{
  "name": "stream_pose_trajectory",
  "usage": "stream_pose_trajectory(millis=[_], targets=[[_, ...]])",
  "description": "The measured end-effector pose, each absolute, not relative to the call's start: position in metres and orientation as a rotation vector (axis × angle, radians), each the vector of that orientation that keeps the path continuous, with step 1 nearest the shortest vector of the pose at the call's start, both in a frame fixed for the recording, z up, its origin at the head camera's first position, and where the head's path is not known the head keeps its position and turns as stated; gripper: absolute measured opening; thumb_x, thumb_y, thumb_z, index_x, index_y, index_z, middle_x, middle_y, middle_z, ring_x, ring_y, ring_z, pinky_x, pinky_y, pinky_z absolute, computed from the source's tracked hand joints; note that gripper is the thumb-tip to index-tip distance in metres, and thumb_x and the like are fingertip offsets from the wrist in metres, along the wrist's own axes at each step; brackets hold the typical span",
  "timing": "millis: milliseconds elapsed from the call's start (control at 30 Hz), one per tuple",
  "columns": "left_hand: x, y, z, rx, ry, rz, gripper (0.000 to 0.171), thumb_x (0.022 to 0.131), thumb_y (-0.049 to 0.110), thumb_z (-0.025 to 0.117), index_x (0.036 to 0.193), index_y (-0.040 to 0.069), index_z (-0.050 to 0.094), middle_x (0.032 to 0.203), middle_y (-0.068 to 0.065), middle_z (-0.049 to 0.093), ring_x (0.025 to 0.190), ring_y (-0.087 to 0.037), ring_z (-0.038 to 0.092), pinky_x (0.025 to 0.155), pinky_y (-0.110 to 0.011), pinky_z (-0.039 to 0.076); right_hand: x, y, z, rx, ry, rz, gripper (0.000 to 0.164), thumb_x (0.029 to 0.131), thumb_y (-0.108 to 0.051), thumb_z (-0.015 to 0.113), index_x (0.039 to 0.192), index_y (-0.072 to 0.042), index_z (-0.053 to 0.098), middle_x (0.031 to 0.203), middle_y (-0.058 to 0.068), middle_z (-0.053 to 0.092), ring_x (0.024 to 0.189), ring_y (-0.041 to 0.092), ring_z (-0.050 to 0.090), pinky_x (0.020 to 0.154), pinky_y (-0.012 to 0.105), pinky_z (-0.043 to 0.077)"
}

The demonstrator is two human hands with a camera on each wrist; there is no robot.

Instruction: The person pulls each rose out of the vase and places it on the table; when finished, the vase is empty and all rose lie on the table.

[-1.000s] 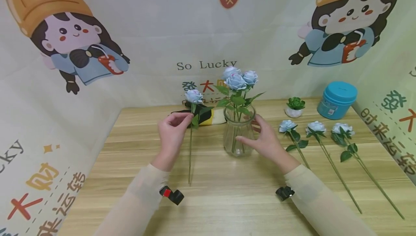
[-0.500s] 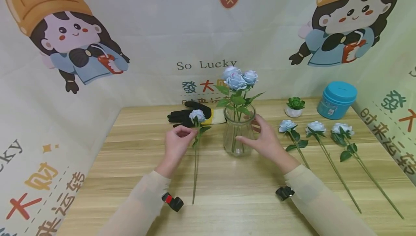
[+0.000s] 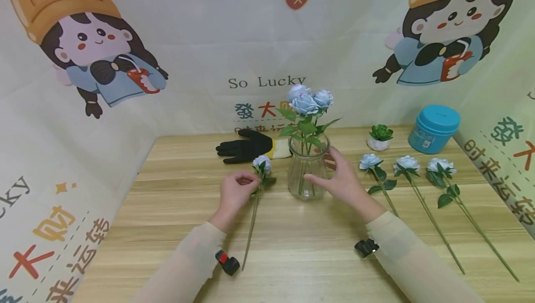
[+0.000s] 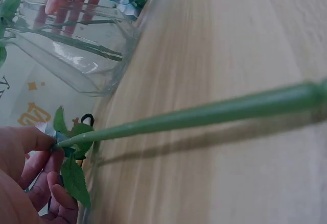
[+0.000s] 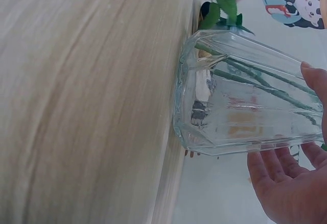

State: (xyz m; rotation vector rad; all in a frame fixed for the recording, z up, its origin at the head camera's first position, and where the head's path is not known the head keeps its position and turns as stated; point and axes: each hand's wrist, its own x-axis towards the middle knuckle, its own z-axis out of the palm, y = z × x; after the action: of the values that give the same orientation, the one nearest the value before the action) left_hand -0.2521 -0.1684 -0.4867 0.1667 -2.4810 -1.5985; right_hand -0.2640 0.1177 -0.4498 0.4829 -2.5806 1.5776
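Observation:
My left hand (image 3: 237, 194) pinches an artificial blue rose (image 3: 262, 164) just below its bloom, between thumb and fingertips. Its long green stem (image 4: 204, 116) slants down toward the near side, crossing the left wrist view. To the right stands a clear glass vase (image 3: 297, 177) holding three blue roses (image 3: 304, 104) with green leaves. Around the vase's right side my right hand (image 3: 346, 180) holds it, thumb in front and fingers behind. In the right wrist view the vase (image 5: 240, 91) shows stems inside, with thumb and fingers on opposite sides.
Three more blue roses (image 3: 406, 164) lie on the wooden table (image 3: 301, 256) at the right. Behind them are a small potted succulent (image 3: 379, 137) and a blue lidded tub (image 3: 434, 129). A black work glove (image 3: 244, 147) lies behind the left hand, near the printed backdrop (image 3: 200, 38).
My left hand has brought the rose down and nearer, slightly to the right, and its stem now tilts. The glove shows more fully. My right hand stays on the vase.

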Motion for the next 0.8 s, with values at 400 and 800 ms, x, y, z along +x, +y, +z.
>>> stream_pose_trajectory(millis=[400, 800], targets=[[-0.2491, -0.1683, -0.4912, 0.118, -2.641, -1.476, 0.006, 0.084, 0.014, 0.083, 0.086, 0.009, 0.080, 0.085, -0.005, 0.079, 0.074, -0.007, 0.070, 0.073, -0.024, 0.058, -0.2637, 0.1181, -0.4501, 0.471, -2.593, 1.575, 0.081, 0.082, -0.028, 0.089, 0.149, -0.010, 0.047, 0.147, 0.015, 0.055, 0.137, 0.039, 0.053, 0.112, 0.052, 0.049], [-0.2459, -0.1679, -0.4850, 0.063, -2.774, -1.309, 0.012, 0.084, 0.025, 0.086, 0.084, 0.016, 0.078, 0.085, 0.002, 0.077, 0.078, -0.012, 0.070, 0.075, -0.030, 0.057, -0.2632, 0.1176, -0.4498, 0.460, -2.606, 1.570, 0.083, 0.082, -0.028, 0.089, 0.150, -0.009, 0.046, 0.148, 0.017, 0.054, 0.137, 0.041, 0.053, 0.112, 0.053, 0.049]])
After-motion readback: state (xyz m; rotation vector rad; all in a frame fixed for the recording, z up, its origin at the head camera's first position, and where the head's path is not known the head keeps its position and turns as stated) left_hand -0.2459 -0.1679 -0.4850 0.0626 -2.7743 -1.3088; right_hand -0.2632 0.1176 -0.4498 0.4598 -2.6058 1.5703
